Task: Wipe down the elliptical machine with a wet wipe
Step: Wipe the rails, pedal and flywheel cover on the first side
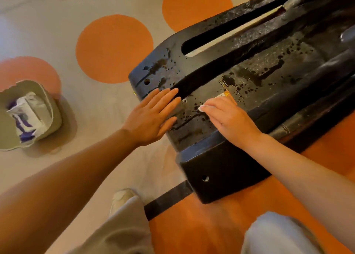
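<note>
From the head camera I look down on the black base of the elliptical machine [240, 84], which runs from the upper right toward the middle and stands on a pale carpet [99, 107] with large orange circles. Its top surface is speckled with dark wet patches. My left hand [151, 117] lies flat on the near end of the base, fingers straight and close together, holding nothing. My right hand [228, 117] presses down just beside it, fingers curled over a white wet wipe [202, 107], of which only a small corner shows past the fingertips. A small orange warning label [225, 94] peeks out just above that hand. Well off to the left on the carpet sits a grey bag [44, 117] holding a white and purple wipes packet [25, 115]. My knees and one pale shoe [121, 198] fill the bottom edge.
</note>
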Available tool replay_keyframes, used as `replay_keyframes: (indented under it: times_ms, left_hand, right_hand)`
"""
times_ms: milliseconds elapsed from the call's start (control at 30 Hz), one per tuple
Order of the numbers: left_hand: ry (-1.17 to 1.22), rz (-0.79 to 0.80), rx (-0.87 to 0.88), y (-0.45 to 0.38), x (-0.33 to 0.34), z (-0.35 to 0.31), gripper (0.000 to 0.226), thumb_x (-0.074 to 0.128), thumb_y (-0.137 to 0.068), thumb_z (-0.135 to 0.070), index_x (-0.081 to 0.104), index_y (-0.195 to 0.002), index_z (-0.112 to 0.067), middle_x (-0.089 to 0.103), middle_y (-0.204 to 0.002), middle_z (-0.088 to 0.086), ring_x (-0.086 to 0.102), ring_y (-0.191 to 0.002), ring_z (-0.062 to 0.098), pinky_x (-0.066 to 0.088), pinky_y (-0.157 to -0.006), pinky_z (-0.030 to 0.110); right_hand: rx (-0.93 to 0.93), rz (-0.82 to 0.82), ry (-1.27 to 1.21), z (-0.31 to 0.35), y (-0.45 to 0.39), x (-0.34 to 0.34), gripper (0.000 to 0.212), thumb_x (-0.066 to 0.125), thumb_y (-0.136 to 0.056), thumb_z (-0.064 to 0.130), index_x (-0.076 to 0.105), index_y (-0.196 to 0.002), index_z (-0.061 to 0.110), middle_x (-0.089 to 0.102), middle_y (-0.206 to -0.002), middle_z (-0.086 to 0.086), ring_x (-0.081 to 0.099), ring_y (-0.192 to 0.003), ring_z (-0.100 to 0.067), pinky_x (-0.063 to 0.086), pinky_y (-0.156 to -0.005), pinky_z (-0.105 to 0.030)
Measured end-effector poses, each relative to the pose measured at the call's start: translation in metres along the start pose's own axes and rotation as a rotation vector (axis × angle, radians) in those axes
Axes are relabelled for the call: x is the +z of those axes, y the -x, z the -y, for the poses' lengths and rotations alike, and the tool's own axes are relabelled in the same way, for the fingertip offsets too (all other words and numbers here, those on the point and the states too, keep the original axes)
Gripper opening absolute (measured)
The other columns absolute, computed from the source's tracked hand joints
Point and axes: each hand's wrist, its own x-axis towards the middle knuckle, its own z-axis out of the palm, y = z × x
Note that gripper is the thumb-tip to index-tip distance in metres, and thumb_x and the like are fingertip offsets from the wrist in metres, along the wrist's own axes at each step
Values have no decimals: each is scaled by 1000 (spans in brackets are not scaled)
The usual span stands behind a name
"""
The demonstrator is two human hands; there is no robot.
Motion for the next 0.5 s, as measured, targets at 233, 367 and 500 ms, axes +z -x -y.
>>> replay_keyframes:
  times_ms: [233,367,500]
  left_hand:
    - [185,114,12,-3,-96,21,61,23,-105,-46,43,-148,-7,41,-153,14,38,-142,33,29,-118,51]
    - [223,165,89,-12,-149,35,63,22,-105,-48,44,-148,-7,42,-153,13,38,-142,33,31,-116,53]
    - [205,170,119,-31,-174,39,62,29,-103,-48,44,-147,-8,43,-152,14,37,-142,31,27,-119,49]
  right_hand:
    - [167,121,-26,40,-35,-63,30,71,-83,-5,67,-112,-2,63,-109,-16,59,-101,-29,55,-82,-40]
    - [220,167,-10,57,-50,-92,31,74,-81,-2,67,-111,1,62,-109,-13,59,-102,-25,54,-84,-37]
    - [276,139,-10,63,-58,-109,25,76,-81,4,70,-105,3,65,-105,-12,61,-100,-24,56,-82,-37]
